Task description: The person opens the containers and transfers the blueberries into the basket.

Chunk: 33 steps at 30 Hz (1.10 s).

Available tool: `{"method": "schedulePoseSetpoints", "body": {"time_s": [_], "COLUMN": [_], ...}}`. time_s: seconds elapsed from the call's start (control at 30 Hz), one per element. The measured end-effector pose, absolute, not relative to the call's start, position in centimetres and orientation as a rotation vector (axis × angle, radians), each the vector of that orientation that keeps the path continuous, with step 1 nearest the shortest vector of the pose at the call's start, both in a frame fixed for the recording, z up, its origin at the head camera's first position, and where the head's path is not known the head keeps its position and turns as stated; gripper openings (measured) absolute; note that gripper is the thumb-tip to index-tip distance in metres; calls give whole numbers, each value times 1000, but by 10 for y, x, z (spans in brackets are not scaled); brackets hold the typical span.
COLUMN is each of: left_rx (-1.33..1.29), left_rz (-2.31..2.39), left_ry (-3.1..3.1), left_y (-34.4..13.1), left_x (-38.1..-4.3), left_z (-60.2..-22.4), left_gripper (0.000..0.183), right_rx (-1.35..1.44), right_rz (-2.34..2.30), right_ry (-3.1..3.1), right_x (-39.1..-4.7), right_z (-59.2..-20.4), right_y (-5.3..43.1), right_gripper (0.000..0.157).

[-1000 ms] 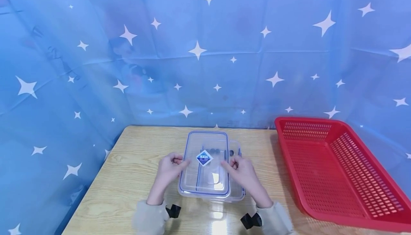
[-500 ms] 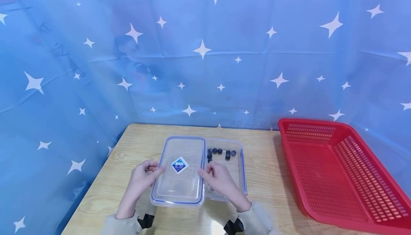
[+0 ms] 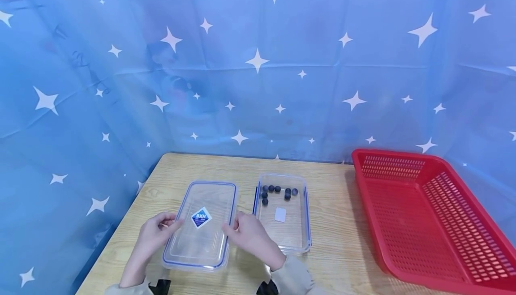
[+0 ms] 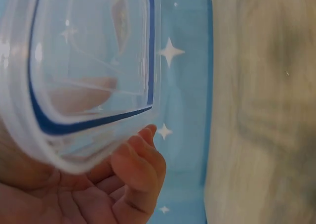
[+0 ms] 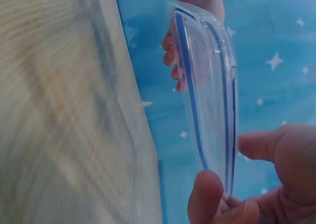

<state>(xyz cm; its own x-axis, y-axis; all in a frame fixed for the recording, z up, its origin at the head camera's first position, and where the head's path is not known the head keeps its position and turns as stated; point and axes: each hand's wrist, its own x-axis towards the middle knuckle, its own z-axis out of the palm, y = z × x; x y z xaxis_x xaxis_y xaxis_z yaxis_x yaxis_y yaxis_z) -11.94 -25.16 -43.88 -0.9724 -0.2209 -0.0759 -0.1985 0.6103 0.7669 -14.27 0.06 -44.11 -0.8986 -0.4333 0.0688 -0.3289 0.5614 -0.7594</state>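
A clear plastic lid (image 3: 211, 196) with a blue seal and a blue-and-white diamond label (image 3: 201, 217) is held above the table. My left hand (image 3: 155, 232) pinches its left edge, thumb on top and fingers beneath. On the opposite edge my right hand (image 3: 253, 237) pinches it the same way. Both wrist views show the lid (image 4: 94, 100) raised off the tabletop, its rim (image 5: 190, 85) between thumb and fingers. To the right of the right hand stands the uncovered clear box (image 3: 308, 219), with several small dark balls (image 3: 277, 189) and a pale rectangular patch (image 3: 280, 215) in it.
A large red plastic basket (image 3: 427, 228) stands on the right of the wooden table (image 3: 330, 205). Behind the table hangs a blue curtain (image 3: 242, 84) with white stars. The table's left edge lies beyond the left hand.
Both hands have carried the lid leftward and nearer, from over the box to beside it. The box and its dark balls are now uncovered. The basket stays in place.
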Motion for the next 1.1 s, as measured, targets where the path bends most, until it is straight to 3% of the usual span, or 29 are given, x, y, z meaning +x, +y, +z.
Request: {"method": "schedulePoseSetpoints", "body": {"time_s": [0.33,1.1], "left_rx": [364,421], "left_rz": [-1236,-1201], "left_ry": [-2850,-2864], "left_y": [-264,-272], "left_x": [-115,-110], "left_z": [-455,-487], "left_gripper": [40,33], "right_rx": [-620,-482], "right_rz": [-1141,-956], "right_ry": [2652,2669], "right_x": [-135,-125], "right_z": [-451,-481], "right_y": [-19,-39], "right_gripper": [44,50]}}
